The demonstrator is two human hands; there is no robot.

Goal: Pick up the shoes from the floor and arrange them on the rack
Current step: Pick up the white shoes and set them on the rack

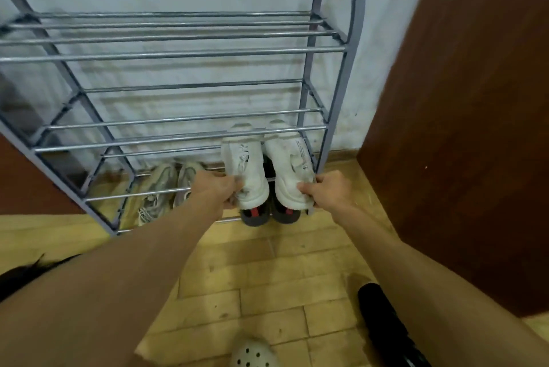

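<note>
Yellowish wooden flooring (285, 277) is seen below, with a pale wall behind and a dark brown panel (463, 117) off to the right. Against the wall, a grey metal shoe rack (178, 54) is stood. Two white sneakers are being held at their heels, toes pushed in over a middle tier: the left white sneaker (245, 167) is pinched by the left hand (215, 188), the right white sneaker (292, 170) is clamped by the right hand (332, 188), fingers curled tight. Just beneath those fingers, dark shoes with red tabs (269, 213) are parked on the bottom tier; left of the left fingers, beige sneakers (166, 188) are lined up. Nearer, a perforated clog (252, 353) is glimpsed.
</note>
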